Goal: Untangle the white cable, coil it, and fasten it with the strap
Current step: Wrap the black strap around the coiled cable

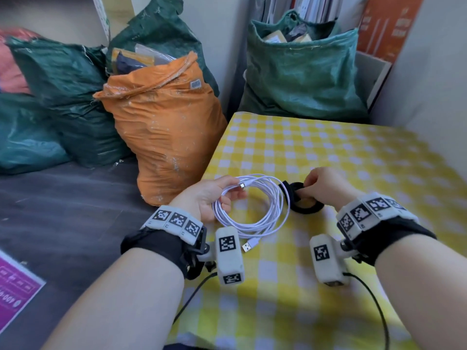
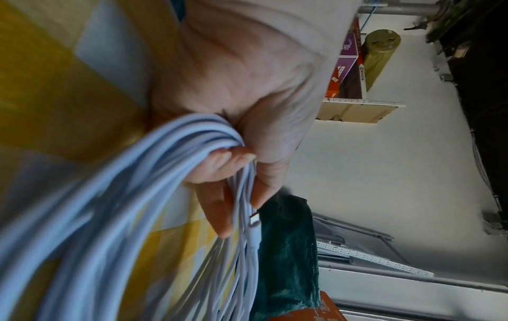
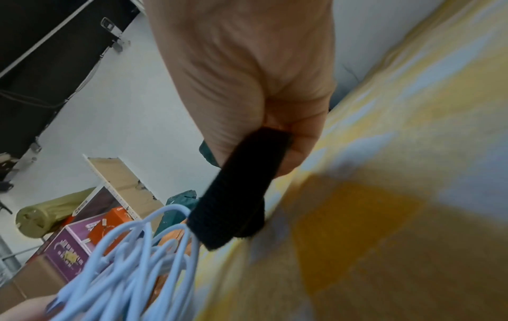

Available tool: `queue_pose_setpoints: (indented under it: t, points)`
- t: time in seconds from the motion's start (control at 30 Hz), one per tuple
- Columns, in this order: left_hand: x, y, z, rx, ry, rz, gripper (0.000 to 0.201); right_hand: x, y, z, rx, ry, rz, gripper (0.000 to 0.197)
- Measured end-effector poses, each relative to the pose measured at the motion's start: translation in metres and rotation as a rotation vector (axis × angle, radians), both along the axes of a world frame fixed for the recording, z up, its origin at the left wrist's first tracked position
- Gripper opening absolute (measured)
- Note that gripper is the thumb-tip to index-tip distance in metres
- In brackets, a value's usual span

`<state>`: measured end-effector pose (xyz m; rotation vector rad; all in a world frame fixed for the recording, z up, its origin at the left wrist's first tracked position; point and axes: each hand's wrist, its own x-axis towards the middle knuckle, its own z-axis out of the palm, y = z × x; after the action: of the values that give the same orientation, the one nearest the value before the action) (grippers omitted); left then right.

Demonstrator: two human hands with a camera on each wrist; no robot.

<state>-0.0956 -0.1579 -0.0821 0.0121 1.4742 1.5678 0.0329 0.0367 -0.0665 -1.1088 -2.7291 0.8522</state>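
The white cable (image 1: 255, 205) is wound into a round coil of several loops over the yellow checked table (image 1: 328, 152). My left hand (image 1: 214, 195) grips the coil's left side, with the small plug held under the thumb. In the left wrist view the loops (image 2: 176, 165) bunch between my fingers (image 2: 219, 208) and thumb. The USB plug (image 1: 250, 245) hangs loose at the coil's near edge. My right hand (image 1: 321, 184) pinches the black strap (image 1: 302, 199), which curls in a loop right of the coil and touches the loops. The strap (image 3: 239, 186) runs from the fingers down to the cable (image 3: 131, 260).
An orange sack (image 1: 161, 122) stands against the table's left edge, with green sacks (image 1: 303, 72) behind it and at the far end. The dark floor (image 1: 63, 210) lies to the left. Black camera leads (image 1: 374, 299) trail over the near tablecloth.
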Motion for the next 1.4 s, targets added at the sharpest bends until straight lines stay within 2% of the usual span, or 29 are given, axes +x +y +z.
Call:
queue_pose_setpoints:
  t: [0.1, 0.17, 0.33, 0.47, 0.57, 0.63, 0.8, 0.83, 0.87, 0.93, 1.0, 1.17, 1.4]
  points:
    - [0.01, 0.001, -0.003, -0.006, 0.0, -0.006, 0.017, 0.009, -0.006, 0.003, -0.004, -0.02, 0.047, 0.018]
    - [0.015, 0.0, -0.002, -0.015, 0.021, -0.017, 0.016, 0.011, -0.015, 0.01, 0.004, -0.022, 0.123, 0.024]
    - [0.019, -0.004, -0.003, -0.009, 0.058, -0.031, 0.031, 0.007, -0.042, 0.02, 0.025, 0.018, 0.257, 0.026]
    - [0.02, -0.006, -0.001, -0.023, 0.076, -0.065, 0.039, 0.0, -0.051, 0.017, 0.166, 0.092, 0.261, 0.023]
    - [0.022, -0.006, 0.002, -0.054, 0.107, -0.094, 0.041, -0.005, -0.054, 0.016, 0.237, 0.138, 0.238, 0.012]
    - [0.023, -0.005, 0.003, -0.067, 0.122, -0.113, 0.042, -0.008, -0.055, 0.017, 0.248, 0.183, 0.227, 0.003]
    - [0.024, -0.006, 0.003, -0.079, 0.15, -0.123, 0.035, -0.013, -0.059, 0.014, 0.238, 0.207, 0.276, 0.003]
    - [0.023, -0.006, 0.002, -0.078, 0.149, -0.12, 0.035, -0.013, -0.059, 0.012, 0.233, 0.209, 0.286, 0.006]
    - [0.023, -0.006, 0.001, -0.076, 0.147, -0.118, 0.035, -0.012, -0.06, 0.012, 0.223, 0.184, 0.305, 0.016]
    - [0.022, -0.006, 0.0, -0.055, 0.144, -0.12, 0.035, -0.01, -0.061, 0.011, 0.185, 0.055, 0.365, 0.045]
    - [0.02, -0.007, 0.0, -0.017, 0.126, -0.125, 0.034, -0.009, -0.063, 0.01, 0.175, -0.059, 0.418, 0.057]
    - [0.02, -0.011, 0.007, -0.025, 0.16, -0.241, 0.031, -0.011, -0.069, 0.013, 0.2, -0.078, 0.448, 0.027]
    - [0.025, -0.015, 0.029, -0.116, 0.276, -0.474, 0.027, -0.007, -0.079, 0.022, 0.209, -0.089, 0.524, 0.022]
